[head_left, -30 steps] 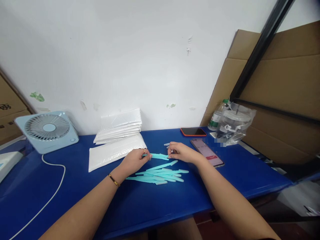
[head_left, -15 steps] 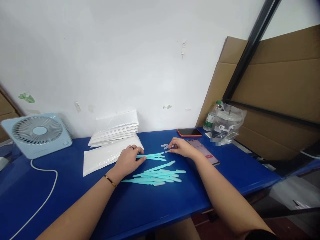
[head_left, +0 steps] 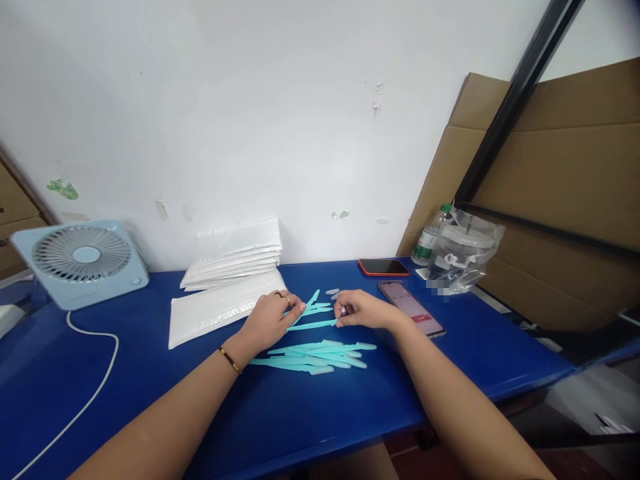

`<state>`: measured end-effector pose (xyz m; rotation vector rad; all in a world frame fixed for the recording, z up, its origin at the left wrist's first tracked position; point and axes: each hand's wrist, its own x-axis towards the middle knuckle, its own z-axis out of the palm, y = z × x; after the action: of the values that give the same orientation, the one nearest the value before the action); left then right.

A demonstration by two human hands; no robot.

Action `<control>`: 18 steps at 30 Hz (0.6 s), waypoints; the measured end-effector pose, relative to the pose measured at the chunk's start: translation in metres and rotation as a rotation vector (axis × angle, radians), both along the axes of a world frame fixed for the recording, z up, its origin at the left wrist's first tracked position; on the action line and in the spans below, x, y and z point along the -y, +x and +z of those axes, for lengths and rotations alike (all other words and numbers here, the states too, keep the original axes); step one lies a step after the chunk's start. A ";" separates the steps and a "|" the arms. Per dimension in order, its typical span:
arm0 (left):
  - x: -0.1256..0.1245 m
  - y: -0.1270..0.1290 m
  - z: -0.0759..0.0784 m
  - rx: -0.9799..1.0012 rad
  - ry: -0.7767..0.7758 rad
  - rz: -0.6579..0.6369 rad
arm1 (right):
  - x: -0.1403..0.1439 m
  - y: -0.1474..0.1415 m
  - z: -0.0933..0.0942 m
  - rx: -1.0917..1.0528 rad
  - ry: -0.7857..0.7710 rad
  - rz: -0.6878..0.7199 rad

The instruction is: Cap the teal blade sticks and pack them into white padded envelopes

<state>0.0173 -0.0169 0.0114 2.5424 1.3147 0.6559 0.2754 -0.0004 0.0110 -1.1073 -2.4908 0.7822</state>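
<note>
Turquoise eyebrow razors lie on a blue table. My left hand (head_left: 273, 319) has its thumb and fingers closed on a razor (head_left: 313, 298) whose tip slants upward, with a few more beneath and beside it. My right hand (head_left: 363, 310) pinches the blade end of another razor (head_left: 313, 325), whose other end reaches toward my left thumb. The fingertips partly hide that blade end. Just beyond my right fingers lie small clear blade caps (head_left: 332, 291). Nearer to me is a loose pile of razors (head_left: 315, 357) with whitish, seemingly capped ends.
White padded envelopes (head_left: 235, 257) are stacked behind my left hand. A light blue fan (head_left: 83, 260) with a white cable stands at left. Two phones, one dark-screened (head_left: 384, 267) and one lit (head_left: 413, 308), lie at right, before a bottle (head_left: 429, 239) and a bagged cup (head_left: 463, 250).
A razor from the near pile now lies between my hands. My right hand has moved from the caps to its blade end. The razor at my left hand has tilted upward.
</note>
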 end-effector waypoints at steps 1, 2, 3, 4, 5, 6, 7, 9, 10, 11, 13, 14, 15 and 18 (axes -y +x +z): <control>0.003 0.000 0.003 -0.007 -0.037 -0.040 | -0.001 -0.001 0.000 -0.006 0.023 -0.008; 0.005 0.001 0.004 -0.018 -0.075 -0.073 | -0.001 -0.001 -0.001 -0.003 0.046 -0.011; 0.006 0.001 0.005 -0.023 -0.109 -0.090 | -0.002 -0.002 -0.001 0.005 0.070 -0.009; 0.007 0.002 0.005 -0.018 -0.139 -0.091 | -0.003 -0.002 -0.001 0.015 0.095 -0.006; 0.008 0.002 0.004 -0.007 -0.169 -0.084 | -0.004 -0.002 -0.001 0.024 0.120 -0.004; 0.008 0.002 0.003 0.004 -0.194 -0.075 | -0.004 -0.002 -0.001 0.031 0.143 -0.001; 0.007 0.002 0.001 0.006 -0.211 -0.067 | -0.005 -0.002 -0.001 0.036 0.163 0.003; 0.007 0.003 0.000 -0.020 -0.209 -0.061 | -0.005 -0.002 -0.001 0.041 0.181 0.015; 0.007 0.004 0.000 -0.042 -0.192 -0.060 | -0.005 -0.002 -0.001 0.040 0.180 0.023; 0.007 0.004 0.001 -0.063 -0.171 -0.057 | -0.005 -0.001 0.000 0.033 0.175 0.027; 0.007 0.004 0.003 -0.093 -0.143 -0.042 | -0.006 0.002 0.000 0.010 0.165 0.023; 0.007 0.003 0.005 -0.102 -0.140 -0.028 | -0.007 0.005 0.000 -0.003 0.160 0.010; 0.006 0.001 0.006 -0.111 -0.145 -0.010 | -0.008 0.008 -0.001 -0.018 0.154 -0.010; 0.006 -0.004 0.007 -0.129 -0.184 0.041 | -0.013 0.017 -0.004 -0.063 0.143 -0.131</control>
<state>0.0136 -0.0225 0.0182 2.4496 1.4016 0.3637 0.2928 0.0130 0.0072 -1.1628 -2.3542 0.5826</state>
